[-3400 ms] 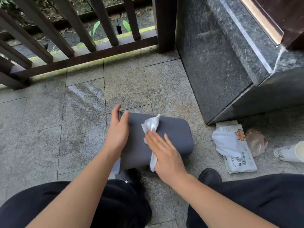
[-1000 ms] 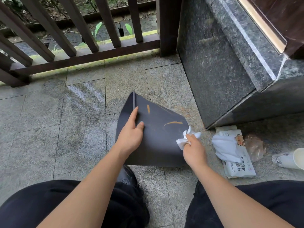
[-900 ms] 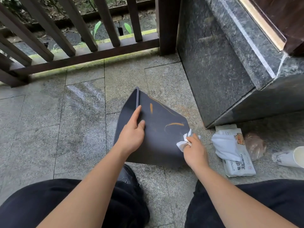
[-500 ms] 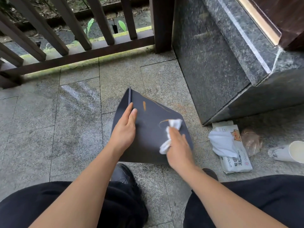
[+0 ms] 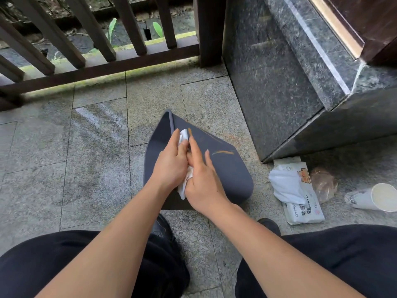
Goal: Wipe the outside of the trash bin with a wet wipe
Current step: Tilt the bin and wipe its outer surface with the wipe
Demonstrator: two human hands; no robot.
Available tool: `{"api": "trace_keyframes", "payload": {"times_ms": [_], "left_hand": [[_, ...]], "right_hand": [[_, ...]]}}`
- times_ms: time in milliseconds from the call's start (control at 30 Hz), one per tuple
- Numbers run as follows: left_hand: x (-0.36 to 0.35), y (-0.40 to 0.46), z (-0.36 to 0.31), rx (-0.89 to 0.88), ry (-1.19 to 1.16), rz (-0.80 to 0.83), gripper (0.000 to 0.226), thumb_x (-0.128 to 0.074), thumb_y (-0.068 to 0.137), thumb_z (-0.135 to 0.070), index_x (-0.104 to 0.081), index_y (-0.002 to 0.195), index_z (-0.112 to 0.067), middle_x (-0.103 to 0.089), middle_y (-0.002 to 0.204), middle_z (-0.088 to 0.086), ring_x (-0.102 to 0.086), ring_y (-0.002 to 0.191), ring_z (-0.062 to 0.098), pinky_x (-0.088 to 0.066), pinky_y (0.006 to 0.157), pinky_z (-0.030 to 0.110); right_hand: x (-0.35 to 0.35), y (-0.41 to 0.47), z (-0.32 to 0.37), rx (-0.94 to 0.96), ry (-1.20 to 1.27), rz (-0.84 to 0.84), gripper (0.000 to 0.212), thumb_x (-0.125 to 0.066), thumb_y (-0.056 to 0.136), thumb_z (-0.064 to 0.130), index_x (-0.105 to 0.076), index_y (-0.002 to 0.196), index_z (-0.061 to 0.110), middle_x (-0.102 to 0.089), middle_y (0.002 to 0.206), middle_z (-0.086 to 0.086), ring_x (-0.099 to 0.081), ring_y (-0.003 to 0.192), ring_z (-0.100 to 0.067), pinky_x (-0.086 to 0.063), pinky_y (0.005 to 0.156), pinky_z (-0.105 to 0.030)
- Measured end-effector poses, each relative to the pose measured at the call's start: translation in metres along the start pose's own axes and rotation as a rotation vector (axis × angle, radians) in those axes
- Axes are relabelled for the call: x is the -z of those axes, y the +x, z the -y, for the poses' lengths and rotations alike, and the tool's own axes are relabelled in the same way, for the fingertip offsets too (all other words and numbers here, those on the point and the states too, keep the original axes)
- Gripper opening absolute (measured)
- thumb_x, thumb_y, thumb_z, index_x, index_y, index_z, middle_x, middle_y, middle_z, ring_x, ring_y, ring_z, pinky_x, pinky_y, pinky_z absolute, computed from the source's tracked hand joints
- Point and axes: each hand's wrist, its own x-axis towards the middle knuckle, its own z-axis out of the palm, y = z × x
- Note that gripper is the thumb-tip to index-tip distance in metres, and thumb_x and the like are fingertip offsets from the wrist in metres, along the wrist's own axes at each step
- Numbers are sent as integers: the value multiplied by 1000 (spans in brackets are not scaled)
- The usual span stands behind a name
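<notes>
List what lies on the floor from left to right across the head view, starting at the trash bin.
Trash bin → wet wipe pack → crumpled brownish bag → paper cup lying on its side.

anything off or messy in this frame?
Yes. The grey trash bin lies tipped on the floor, with orange streaks on its upper face. Right of it, a paper cup lies on its side, beside a crumpled brownish bag and a wet wipe pack with a wipe pulled halfway out.
</notes>
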Motion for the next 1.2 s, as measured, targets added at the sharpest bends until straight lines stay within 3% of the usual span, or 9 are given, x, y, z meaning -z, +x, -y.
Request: {"api": "trace_keyframes", "payload": {"times_ms": [133, 200, 333, 433, 533, 667, 767, 933, 1200], "left_hand": [[-1, -5, 3, 13, 72, -36, 51, -37, 104, -34, -27, 153, -28, -41, 152, -3, -33, 140, 19, -27, 104, 28], [2, -4, 6, 34, 78, -68, 52, -39, 103, -27, -27, 154, -27, -43, 150, -3, -38, 136, 16, -29, 98, 23], [7, -8, 7, 46, 96, -43, 54, -40, 101, -27, -27, 152, -39, -51, 122, -16, -48, 79, -20, -31, 61, 0], [8, -15, 6, 48, 94, 57, 59, -41, 99, -24, -24, 147, -54, -48, 119, -23, -48, 73, -22, -31, 62, -2], [6, -19, 4, 24, 107, 127, 60, -42, 100, -25, -21, 142, -63, -43, 125, -26, -47, 82, -14, -28, 67, -4], [8, -13, 4, 43, 69, 107, 49, -39, 102, -42, -22, 144, -60, -44, 132, -26, -43, 117, 0, -29, 85, 14], [10, -6, 7, 44, 9, 89, 51, -38, 99, -56, -25, 148, -52, -39, 148, -19, -34, 136, 6, -25, 103, 24], [2, -9, 1, 56, -82, 50, 56, -29, 87, -76, -24, 142, -63, -34, 135, -36, -34, 129, -6, -26, 104, 28], [-4, -10, 8, 43, -14, 19, 45, -38, 102, -42, -28, 143, -60, -44, 114, -42, -49, 110, -8, -37, 93, 25]], "right_hand": [[0, 2, -12, 18, -159, 33, 85, -50, 83, 11, -5, 152, 28, -53, 141, 12, -25, 138, 0, -3, 122, -34], [4, 1, -26, -72, -221, 19, 88, -54, 80, 8, -9, 149, 37, -56, 139, 10, -17, 145, -13, -14, 120, -35], [23, -9, -72, -402, -273, -9, 82, -47, 84, 4, -14, 142, 51, -58, 136, -3, -11, 147, -35, -34, 107, -47], [31, -23, -114, -701, -227, -19, 54, -50, 88, 12, -35, 135, 35, -59, 122, -14, -43, 126, -43, -45, 96, -51], [26, -36, -125, -857, -128, -5, 57, -49, 87, 16, -34, 139, 33, -59, 110, -12, -56, 96, -36, -49, 86, -46], [10, -30, -90, -739, -142, -56, 72, -41, 92, 15, -10, 145, 54, -50, 128, -15, -56, 103, -40, -46, 84, -43], [-3, -16, -36, -408, -94, -46, 71, -36, 93, 15, -10, 145, 55, -36, 150, -12, -38, 132, -41, -37, 102, -44], [-15, -2, 9, -135, 6, 35, 92, -49, 87, 13, 11, 149, 44, -25, 158, 12, -10, 148, -22, -23, 117, -38], [-9, 0, -7, -177, -5, 100, 87, -44, 91, 12, 13, 149, 42, -50, 143, 15, 0, 143, -7, -14, 118, -32]]}}
